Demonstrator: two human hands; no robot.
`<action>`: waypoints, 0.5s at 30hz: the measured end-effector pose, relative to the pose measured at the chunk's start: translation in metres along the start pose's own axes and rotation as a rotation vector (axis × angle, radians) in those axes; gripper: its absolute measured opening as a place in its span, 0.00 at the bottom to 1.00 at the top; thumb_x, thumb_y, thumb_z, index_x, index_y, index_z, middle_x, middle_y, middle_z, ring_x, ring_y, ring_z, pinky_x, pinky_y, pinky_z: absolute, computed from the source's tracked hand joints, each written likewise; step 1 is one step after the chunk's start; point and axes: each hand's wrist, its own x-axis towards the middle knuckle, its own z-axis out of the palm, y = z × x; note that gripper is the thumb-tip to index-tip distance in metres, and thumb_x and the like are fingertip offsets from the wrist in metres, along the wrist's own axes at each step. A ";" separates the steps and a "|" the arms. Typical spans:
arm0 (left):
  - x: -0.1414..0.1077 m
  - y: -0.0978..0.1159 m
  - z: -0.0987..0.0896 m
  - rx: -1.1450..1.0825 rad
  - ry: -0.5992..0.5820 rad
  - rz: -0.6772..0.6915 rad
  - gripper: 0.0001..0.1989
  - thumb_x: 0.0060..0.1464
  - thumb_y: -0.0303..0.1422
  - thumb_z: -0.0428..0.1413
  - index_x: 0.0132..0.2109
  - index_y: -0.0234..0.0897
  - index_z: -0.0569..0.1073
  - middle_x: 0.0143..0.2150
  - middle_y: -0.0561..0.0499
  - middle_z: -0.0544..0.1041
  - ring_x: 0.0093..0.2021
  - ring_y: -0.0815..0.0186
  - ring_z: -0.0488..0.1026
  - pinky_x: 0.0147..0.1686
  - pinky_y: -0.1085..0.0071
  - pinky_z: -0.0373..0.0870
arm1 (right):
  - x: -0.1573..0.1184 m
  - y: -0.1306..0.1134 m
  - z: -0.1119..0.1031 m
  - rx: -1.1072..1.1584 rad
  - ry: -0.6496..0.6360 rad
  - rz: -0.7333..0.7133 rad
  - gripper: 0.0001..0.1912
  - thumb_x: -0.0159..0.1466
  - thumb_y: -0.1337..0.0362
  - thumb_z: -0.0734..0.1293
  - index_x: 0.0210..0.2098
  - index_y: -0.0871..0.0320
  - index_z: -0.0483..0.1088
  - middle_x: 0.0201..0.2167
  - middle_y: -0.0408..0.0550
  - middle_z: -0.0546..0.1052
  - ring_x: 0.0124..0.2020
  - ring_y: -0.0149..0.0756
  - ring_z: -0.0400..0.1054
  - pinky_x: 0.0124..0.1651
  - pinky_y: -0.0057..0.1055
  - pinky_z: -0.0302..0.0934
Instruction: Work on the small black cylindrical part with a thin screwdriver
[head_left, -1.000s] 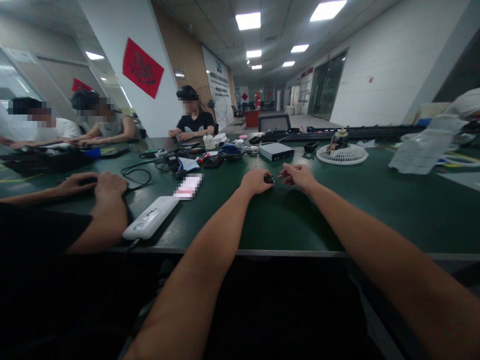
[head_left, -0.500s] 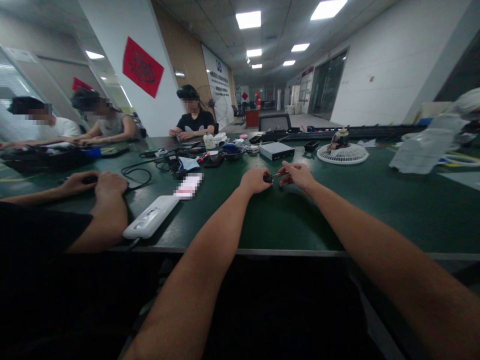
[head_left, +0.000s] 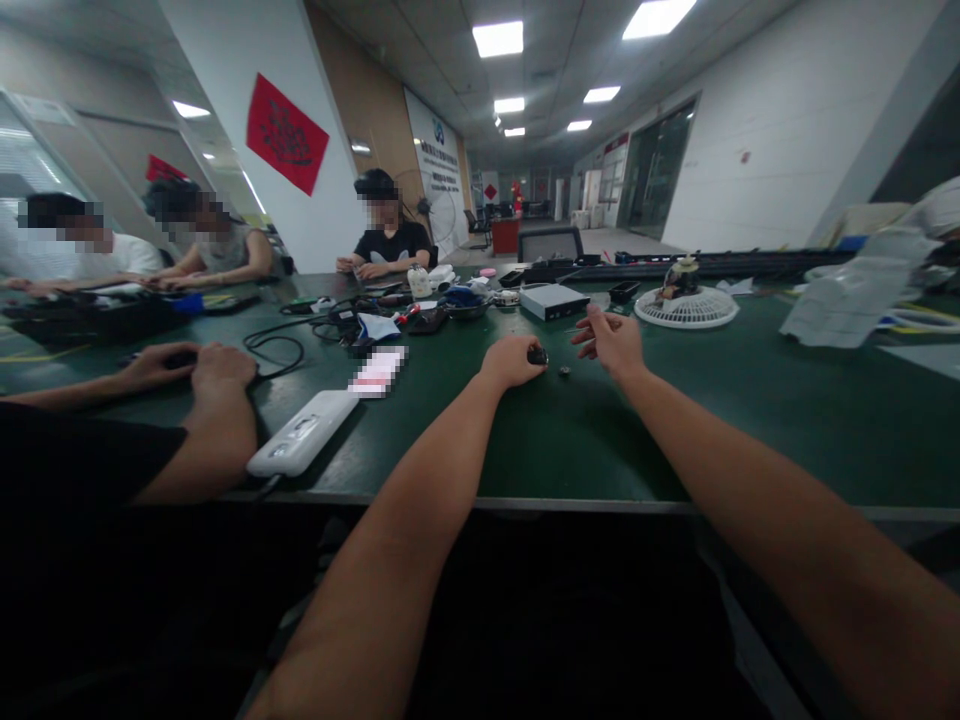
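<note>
My left hand (head_left: 512, 362) rests on the green mat of the workbench (head_left: 600, 440), pinching a small black part (head_left: 537, 355) at its fingertips. The part's exact kind is too small to tell. My right hand (head_left: 611, 342) is raised a little to the right of it, with its fingers pinched around a thin metal tool (head_left: 580, 331), possibly a small screwdriver. A tiny dark round piece (head_left: 564, 371) lies on the mat between my hands.
A silver box (head_left: 553, 301) and a white round fan (head_left: 686, 308) stand beyond my hands. A white power bank (head_left: 300, 432), black cables (head_left: 274, 350) and small items lie to the left. Co-workers' hands (head_left: 187, 365) work at the left; a plastic bag (head_left: 847, 300) lies right.
My right hand has moved up and to the right, away from my left hand. My left hand and the black part have hardly moved.
</note>
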 end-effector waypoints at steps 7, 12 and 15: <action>-0.002 0.004 -0.001 0.033 0.031 -0.065 0.24 0.60 0.52 0.57 0.55 0.43 0.76 0.47 0.43 0.82 0.47 0.51 0.79 0.48 0.59 0.74 | 0.007 0.019 0.000 -0.411 -0.196 -0.046 0.11 0.66 0.57 0.70 0.32 0.58 0.76 0.30 0.50 0.82 0.28 0.35 0.75 0.30 0.29 0.65; -0.004 0.007 -0.004 0.042 0.022 -0.113 0.26 0.64 0.53 0.52 0.58 0.40 0.74 0.51 0.39 0.81 0.50 0.49 0.78 0.50 0.58 0.73 | 0.009 0.032 0.001 -0.532 -0.314 -0.118 0.05 0.57 0.66 0.74 0.33 0.56 0.75 0.30 0.45 0.81 0.34 0.37 0.75 0.38 0.31 0.67; -0.003 0.006 -0.003 0.046 0.010 -0.124 0.26 0.64 0.52 0.52 0.59 0.39 0.73 0.52 0.38 0.80 0.51 0.49 0.78 0.51 0.59 0.73 | 0.011 0.033 0.000 -0.518 -0.377 -0.118 0.08 0.54 0.67 0.74 0.33 0.56 0.74 0.29 0.44 0.80 0.33 0.36 0.74 0.37 0.30 0.66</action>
